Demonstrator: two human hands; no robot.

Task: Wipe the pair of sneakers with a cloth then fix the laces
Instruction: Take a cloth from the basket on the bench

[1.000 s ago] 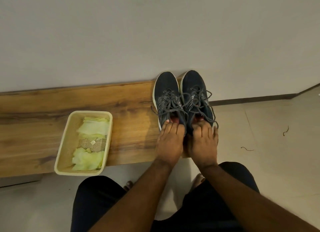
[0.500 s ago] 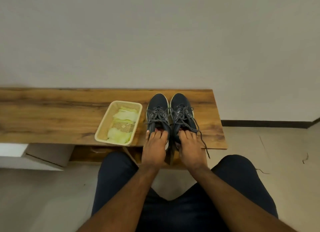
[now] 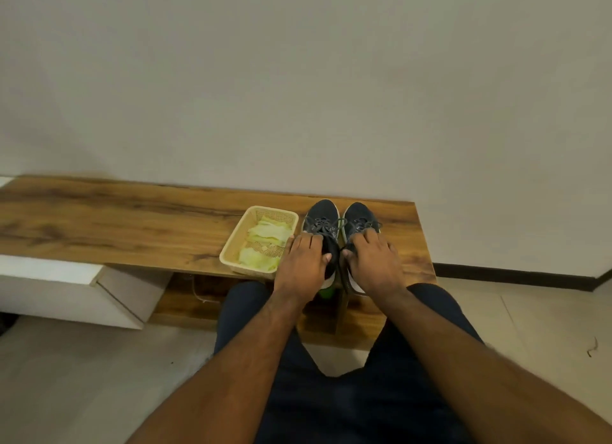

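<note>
Both hands have slid forward over the shoes since half a second ago, from the heel collars up onto the lacing, and the pair now sits slightly nearer the wall on the bench. The left dark navy knit sneaker (image 3: 320, 219) and the right dark navy knit sneaker (image 3: 359, 217) stand side by side, toes toward the wall, touching along their inner edges, with pale rubber soles showing at the toes and heels. Their grey cord laces (image 3: 332, 226) lie loose and tangled across the tongues. The left hand (image 3: 303, 266) lies palm-down over the left shoe with fingers fairly straight and the thumb hooked round its inner side. The right hand (image 3: 372, 263) covers the right shoe, fingers spread over the laces, thumb tucked toward the gap between the shoes; whether it pinches a lace I cannot tell.

Just beside the left shoe sits a cream woven plastic basket (image 3: 231, 245), rectangular with a mesh floor, holding crumpled pale yellow-green cloths (image 3: 267, 233). All rest on a long wood-grain bench (image 3: 132, 225), matte and streaked brown, set against a plain off-white wall (image 3: 298, 79). Dark trousered knees (image 3: 331, 394) fill the foreground above a pale tiled floor (image 3: 82, 377).
</note>
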